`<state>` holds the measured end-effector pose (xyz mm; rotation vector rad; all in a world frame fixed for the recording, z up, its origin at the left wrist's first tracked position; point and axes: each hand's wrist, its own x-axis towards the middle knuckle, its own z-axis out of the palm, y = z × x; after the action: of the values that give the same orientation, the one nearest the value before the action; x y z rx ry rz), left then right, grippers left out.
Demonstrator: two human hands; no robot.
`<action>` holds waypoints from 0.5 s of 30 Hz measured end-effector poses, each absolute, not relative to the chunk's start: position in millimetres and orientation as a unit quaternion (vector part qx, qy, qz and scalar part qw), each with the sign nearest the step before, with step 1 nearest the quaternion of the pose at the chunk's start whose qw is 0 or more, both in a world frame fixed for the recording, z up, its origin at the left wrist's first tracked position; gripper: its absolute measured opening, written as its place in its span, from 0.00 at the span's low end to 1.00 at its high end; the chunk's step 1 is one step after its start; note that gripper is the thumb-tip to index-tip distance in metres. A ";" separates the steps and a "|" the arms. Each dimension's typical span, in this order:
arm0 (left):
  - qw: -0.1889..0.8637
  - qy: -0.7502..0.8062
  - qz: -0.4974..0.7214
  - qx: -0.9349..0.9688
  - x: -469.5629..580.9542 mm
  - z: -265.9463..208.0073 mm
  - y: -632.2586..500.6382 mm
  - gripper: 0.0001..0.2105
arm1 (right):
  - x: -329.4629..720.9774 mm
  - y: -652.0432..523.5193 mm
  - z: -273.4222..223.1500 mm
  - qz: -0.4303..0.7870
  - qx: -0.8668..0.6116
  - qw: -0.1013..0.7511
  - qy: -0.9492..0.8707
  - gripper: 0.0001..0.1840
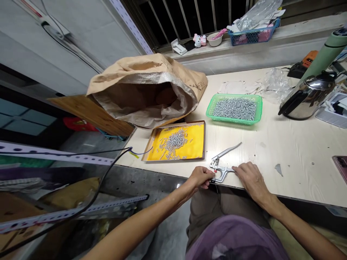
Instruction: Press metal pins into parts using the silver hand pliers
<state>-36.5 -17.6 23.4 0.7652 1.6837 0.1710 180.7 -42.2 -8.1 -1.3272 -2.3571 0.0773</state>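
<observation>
Holding pliers (pixel 225 171): my right hand (pixel 249 178), curled on one handle
Jaws: my left hand (pixel 201 177) there; its hold, I can't tell

A rectangular green plastic basket (pixel 233 121) of small silver metal pieces (pixel 235 109) stands on a pale wood-grain table (pixel 292 155). Left of the basket, a large brown paper sack (pixel 151 92); front-left, a shallow yellow-lined rectangular tray (pixel 196 144); in front, grey metal hand pliers (pixel 224 172) between left hand (pixel 201 177) and right hand (pixel 251 178); right, a shiny steel kettle (pixel 309 97).
</observation>
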 end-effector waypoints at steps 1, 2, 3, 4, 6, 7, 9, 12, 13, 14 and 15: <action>0.599 0.727 0.068 0.327 -35.4 24.5 -17.2 0.08 | 180.2 -42.8 -9.1 0.024 -0.479 0.215 -0.851 0.12; 0.600 0.728 0.061 0.326 -34.4 25.8 -16.7 0.08 | 179.6 -43.4 -9.7 0.022 -0.478 0.211 -0.852 0.12; 0.601 0.728 0.052 0.327 -33.4 27.2 -16.0 0.07 | 179.1 -43.9 -9.9 0.022 -0.478 0.206 -0.854 0.12; 0.601 0.727 0.043 0.329 -32.6 28.6 -15.2 0.07 | 178.8 -44.2 -9.5 0.022 -0.478 0.198 -0.855 0.11; 0.601 0.725 0.023 0.336 -31.5 30.7 -13.5 0.07 | 179.3 -43.1 -7.0 0.030 -0.480 0.174 -0.859 0.11; 0.601 0.724 0.017 0.339 -31.4 31.2 -12.8 0.07 | 180.3 -41.1 -4.8 0.039 -0.479 0.159 -0.863 0.10; 0.600 0.721 0.013 0.346 -31.8 31.0 -11.9 0.09 | 183.4 -32.8 1.0 0.059 -0.468 0.131 -0.872 0.09; 0.599 0.717 0.017 0.355 -33.2 28.7 -12.2 0.11 | 188.3 -9.0 11.7 0.079 -0.453 0.085 -0.884 0.30; 0.598 0.718 0.017 0.356 -33.4 27.9 -12.5 0.12 | 189.0 0.7 15.2 0.087 -0.450 0.060 -0.887 0.40; 0.597 0.719 0.017 0.355 -33.5 27.3 -12.9 0.12 | 188.9 10.4 18.5 0.099 -0.447 0.029 -0.889 0.47; 0.596 0.721 0.017 0.354 -33.4 27.0 -13.3 0.12 | 188.1 19.2 21.6 0.114 -0.442 -0.004 -0.890 0.52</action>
<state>-33.4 -13.3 27.0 0.8211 1.6734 0.0388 188.1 19.2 21.6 -1.3920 -2.8019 0.3595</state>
